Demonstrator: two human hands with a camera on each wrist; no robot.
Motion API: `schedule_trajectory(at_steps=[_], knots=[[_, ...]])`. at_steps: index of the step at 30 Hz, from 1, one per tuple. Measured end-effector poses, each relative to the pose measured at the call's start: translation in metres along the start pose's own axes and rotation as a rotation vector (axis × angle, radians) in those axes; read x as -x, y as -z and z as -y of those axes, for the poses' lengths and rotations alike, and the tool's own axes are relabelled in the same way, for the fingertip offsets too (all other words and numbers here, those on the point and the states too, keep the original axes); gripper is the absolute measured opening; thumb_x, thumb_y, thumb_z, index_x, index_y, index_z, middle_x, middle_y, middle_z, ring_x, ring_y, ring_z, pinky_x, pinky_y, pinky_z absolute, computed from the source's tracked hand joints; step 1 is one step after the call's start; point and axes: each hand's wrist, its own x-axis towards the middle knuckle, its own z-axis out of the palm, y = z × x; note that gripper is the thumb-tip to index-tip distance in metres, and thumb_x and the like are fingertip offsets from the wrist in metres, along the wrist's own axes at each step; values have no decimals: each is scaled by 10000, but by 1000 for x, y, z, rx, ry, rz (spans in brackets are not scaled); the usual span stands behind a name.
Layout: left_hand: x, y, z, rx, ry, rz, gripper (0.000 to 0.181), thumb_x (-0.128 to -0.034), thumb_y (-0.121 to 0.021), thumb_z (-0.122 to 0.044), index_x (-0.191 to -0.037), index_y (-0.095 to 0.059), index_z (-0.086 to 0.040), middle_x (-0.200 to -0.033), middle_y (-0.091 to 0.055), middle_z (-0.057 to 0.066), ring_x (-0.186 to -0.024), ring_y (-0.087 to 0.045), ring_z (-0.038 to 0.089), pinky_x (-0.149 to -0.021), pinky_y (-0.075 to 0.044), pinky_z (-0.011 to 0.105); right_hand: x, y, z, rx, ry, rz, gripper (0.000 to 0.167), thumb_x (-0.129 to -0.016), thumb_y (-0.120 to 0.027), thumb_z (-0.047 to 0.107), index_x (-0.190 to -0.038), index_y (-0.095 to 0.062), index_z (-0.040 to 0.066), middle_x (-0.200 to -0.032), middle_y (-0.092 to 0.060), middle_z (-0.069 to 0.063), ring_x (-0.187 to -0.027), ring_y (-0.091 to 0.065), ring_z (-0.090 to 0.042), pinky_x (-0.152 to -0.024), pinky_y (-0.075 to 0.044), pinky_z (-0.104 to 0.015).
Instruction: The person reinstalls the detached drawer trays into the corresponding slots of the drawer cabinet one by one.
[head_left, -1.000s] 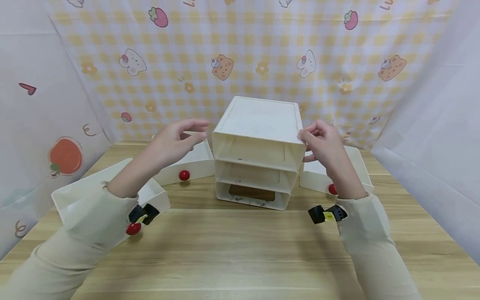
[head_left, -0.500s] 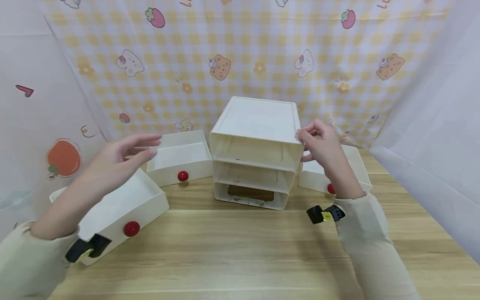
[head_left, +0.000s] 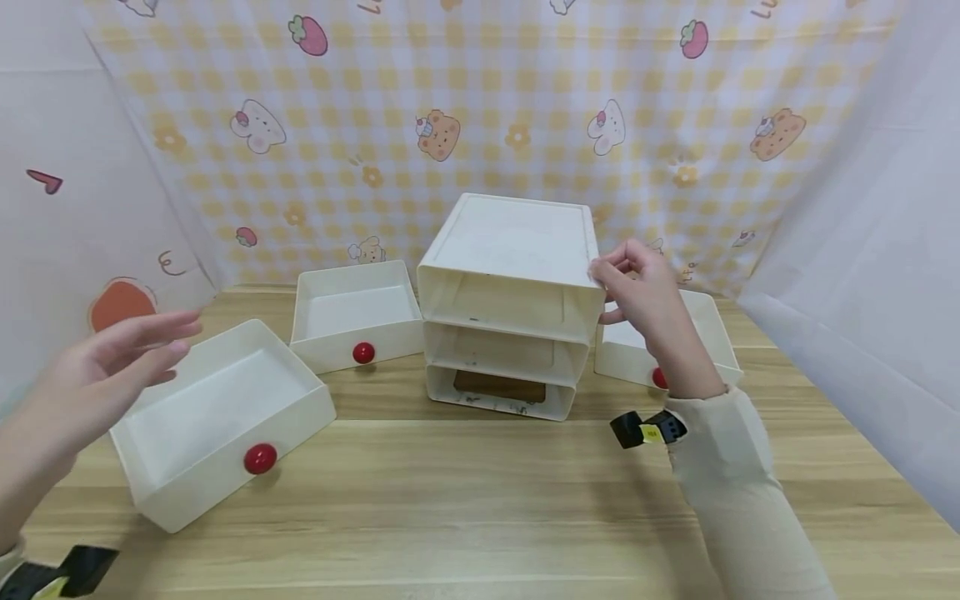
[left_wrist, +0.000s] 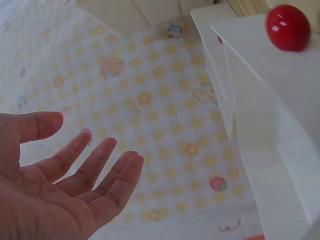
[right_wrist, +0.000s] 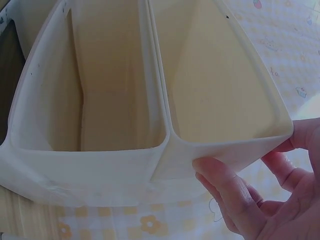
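A white three-tier drawer cabinet stands in the middle of the table, its slots bare of drawers. My right hand holds its upper right front corner, thumb by the top edge and fingertips against the side wall. At the far left, my left hand hovers with loosely spread fingers and nothing in it. Beyond its fingertips lies a white drawer with a red knob, turned at an angle. In the left wrist view that hand shows palm and fingers apart from the drawer.
Another white drawer with a red knob sits left of the cabinet. A third drawer lies to the right, partly behind my right hand. Wooden tabletop extends in front; a checked curtain hangs behind.
My left hand has moved left and toward me, away from the cabinet, uncovering the two left drawers. The right hand stays at the cabinet's corner.
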Motion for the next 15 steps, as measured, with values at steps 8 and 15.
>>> schedule_trajectory(at_steps=[8,15], knots=[[20,11,40,101,19,-72,482,-922,-521,-17,-1149,-518,-442,-1033,-533,-404,-803,-558,-180,-609,-436,25,0,-3,0,16,1,-6,197,-917,-516,227,-920,-476,34,-955,-459,-87,-762,-579,-223,-555,-569,-279],[33,19,98,78,140,-109,538,-910,-568,-60,-1220,-420,-474,-1011,-400,-390,-768,-476,-223,-560,-472,63,-1,-4,-1,12,11,-1,187,-908,-511,230,-906,-473,47,-943,-461,-82,-763,-591,-220,-553,-570,-289]])
